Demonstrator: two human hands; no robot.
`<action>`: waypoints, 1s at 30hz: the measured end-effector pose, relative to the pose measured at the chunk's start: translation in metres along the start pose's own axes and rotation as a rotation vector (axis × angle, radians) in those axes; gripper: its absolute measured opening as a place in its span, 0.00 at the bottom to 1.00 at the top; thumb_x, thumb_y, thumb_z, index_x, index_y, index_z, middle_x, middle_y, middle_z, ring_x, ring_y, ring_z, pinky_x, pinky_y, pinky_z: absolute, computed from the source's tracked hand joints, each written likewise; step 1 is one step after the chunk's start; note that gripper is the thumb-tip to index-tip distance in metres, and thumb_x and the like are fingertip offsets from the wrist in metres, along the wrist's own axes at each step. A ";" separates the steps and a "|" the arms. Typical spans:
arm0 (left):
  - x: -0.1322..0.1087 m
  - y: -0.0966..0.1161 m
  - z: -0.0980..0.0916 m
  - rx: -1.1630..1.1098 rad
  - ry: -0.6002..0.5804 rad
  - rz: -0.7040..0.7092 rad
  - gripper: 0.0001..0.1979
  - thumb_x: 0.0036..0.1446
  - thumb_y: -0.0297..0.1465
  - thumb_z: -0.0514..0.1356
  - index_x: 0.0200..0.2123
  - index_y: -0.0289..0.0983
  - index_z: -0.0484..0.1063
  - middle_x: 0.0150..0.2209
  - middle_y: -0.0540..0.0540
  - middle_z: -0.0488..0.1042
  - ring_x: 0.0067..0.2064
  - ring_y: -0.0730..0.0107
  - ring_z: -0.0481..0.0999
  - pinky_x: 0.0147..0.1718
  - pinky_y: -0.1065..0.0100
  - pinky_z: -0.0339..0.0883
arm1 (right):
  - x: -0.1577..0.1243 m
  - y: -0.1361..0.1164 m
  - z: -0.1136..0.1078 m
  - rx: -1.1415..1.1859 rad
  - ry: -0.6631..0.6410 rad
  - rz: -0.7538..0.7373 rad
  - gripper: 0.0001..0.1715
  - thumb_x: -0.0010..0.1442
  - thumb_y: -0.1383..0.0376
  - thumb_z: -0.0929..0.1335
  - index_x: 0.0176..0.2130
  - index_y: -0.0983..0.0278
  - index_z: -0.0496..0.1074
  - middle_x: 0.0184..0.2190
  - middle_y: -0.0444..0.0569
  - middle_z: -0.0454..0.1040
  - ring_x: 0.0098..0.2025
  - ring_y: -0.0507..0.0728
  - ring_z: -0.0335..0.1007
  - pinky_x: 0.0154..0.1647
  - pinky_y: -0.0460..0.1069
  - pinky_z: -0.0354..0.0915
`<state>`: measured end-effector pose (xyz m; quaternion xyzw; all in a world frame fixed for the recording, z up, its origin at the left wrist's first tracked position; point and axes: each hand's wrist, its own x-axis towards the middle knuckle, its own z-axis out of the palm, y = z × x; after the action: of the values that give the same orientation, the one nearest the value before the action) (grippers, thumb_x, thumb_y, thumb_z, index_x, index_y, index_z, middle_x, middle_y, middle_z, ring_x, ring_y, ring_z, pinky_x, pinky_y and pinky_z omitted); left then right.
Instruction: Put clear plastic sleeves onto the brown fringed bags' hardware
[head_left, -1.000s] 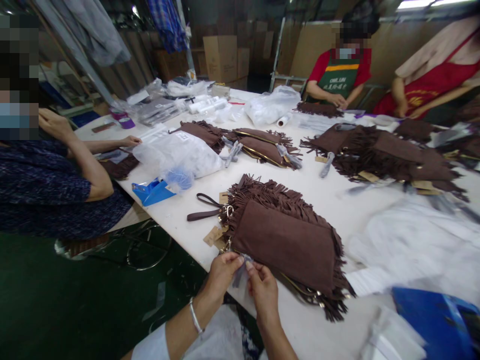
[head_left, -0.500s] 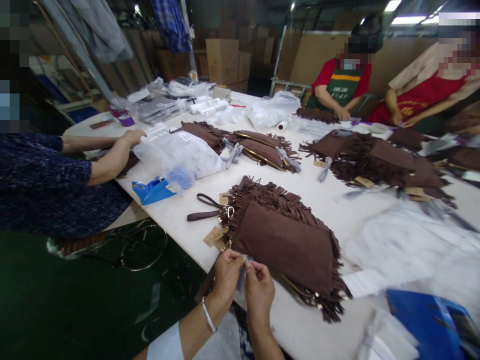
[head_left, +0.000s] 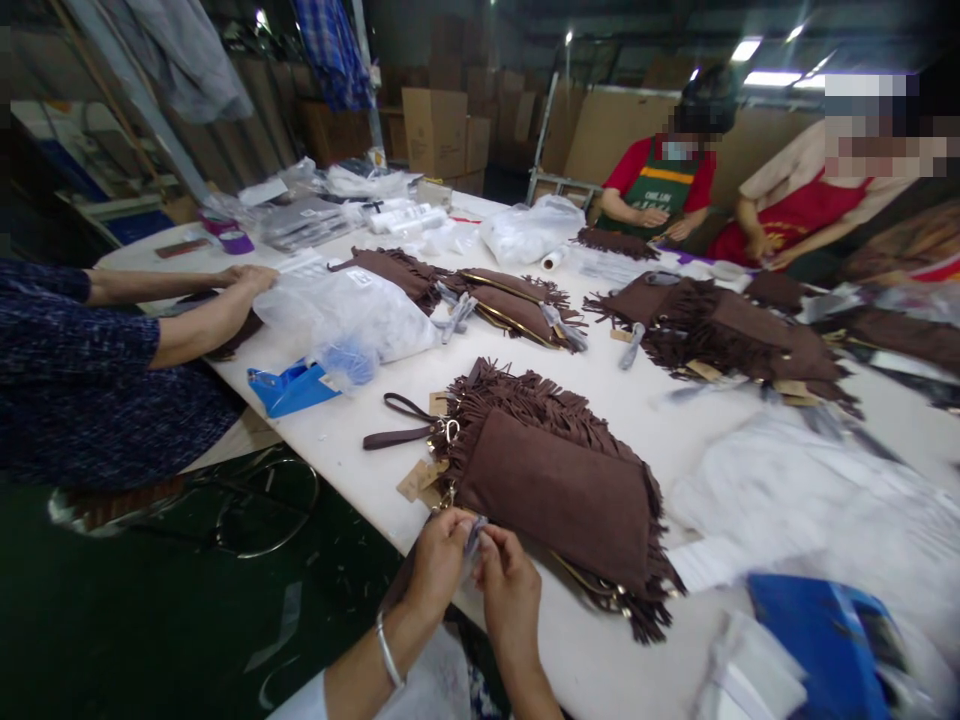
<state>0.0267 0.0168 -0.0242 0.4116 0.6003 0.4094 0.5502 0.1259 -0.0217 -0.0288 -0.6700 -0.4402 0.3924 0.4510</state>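
Close to the table's near edge, my left hand (head_left: 441, 560) and my right hand (head_left: 511, 585) pinch a small clear plastic sleeve (head_left: 474, 537) between thumbs and fingertips. A dark brown strap (head_left: 405, 575) hangs beside my left hand; how far it enters the sleeve is hidden by my fingers. Just beyond lies a brown fringed clutch bag (head_left: 562, 490), flat panel up, with another fringed bag (head_left: 525, 395) against its far side. Paper tags (head_left: 420, 482) and a looped wrist strap (head_left: 397, 422) hang at the bags' left end.
More fringed bags (head_left: 750, 325) lie across the white table (head_left: 360, 470). A blue tape dispenser (head_left: 292, 388) sits at the left edge, a blue box (head_left: 825, 640) at the right. White plastic bags (head_left: 810, 500) spread nearby. A person's arm (head_left: 202, 325) reaches in from the left; two co-workers stand opposite.
The view has shifted slightly, so the table contents appear further left. My hands still pinch the plastic sleeve, with the fingers slightly rearranged. The green-aproned co-worker's hands have moved apart.
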 end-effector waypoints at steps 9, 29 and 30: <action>0.006 0.004 -0.010 -0.514 -0.120 -0.409 0.15 0.36 0.30 0.72 0.28 0.34 0.71 0.23 0.47 0.74 0.23 0.69 0.73 0.25 0.69 0.66 | 0.002 0.003 0.002 0.180 -0.011 0.122 0.20 0.57 0.50 0.67 0.38 0.63 0.72 0.26 0.47 0.75 0.27 0.55 0.70 0.28 0.46 0.64; -0.007 -0.010 -0.002 -0.382 0.042 -0.284 0.21 0.37 0.38 0.72 0.33 0.31 0.76 0.30 0.42 0.78 0.29 0.66 0.74 0.30 0.69 0.64 | 0.005 0.022 0.012 0.360 0.089 0.256 0.23 0.50 0.48 0.69 0.32 0.65 0.71 0.16 0.40 0.66 0.18 0.51 0.57 0.18 0.44 0.55; -0.006 -0.010 0.000 -0.365 0.064 -0.277 0.20 0.37 0.37 0.71 0.33 0.31 0.76 0.29 0.42 0.78 0.28 0.67 0.73 0.29 0.69 0.63 | 0.005 0.022 0.012 0.364 0.088 0.256 0.22 0.50 0.48 0.69 0.31 0.65 0.71 0.16 0.40 0.66 0.18 0.50 0.57 0.18 0.44 0.55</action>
<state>0.0262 0.0084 -0.0313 0.2055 0.5842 0.4445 0.6472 0.1219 -0.0183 -0.0537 -0.6445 -0.2535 0.4897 0.5296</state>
